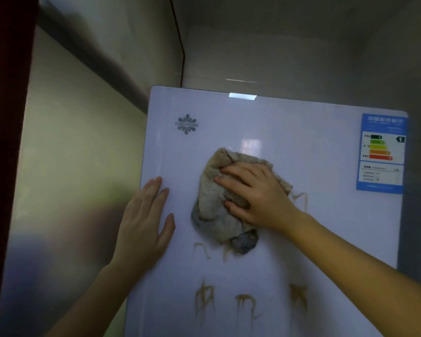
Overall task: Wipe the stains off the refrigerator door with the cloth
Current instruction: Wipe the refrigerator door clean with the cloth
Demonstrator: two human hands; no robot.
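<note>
Hands: our left hand (144,222) lay flat on the fridge door (301,132) | our right hand (255,190) pressed the cloth (212,198) flat mid-door | stains (204,300) sat below | we thought slow, hard downward rubs best.

White refrigerator door (314,147) bears a crumpled cloth (219,203) at centre, brown stains (204,300) below it, a logo (186,124) upper left, an energy label (380,154) upper right.
</note>
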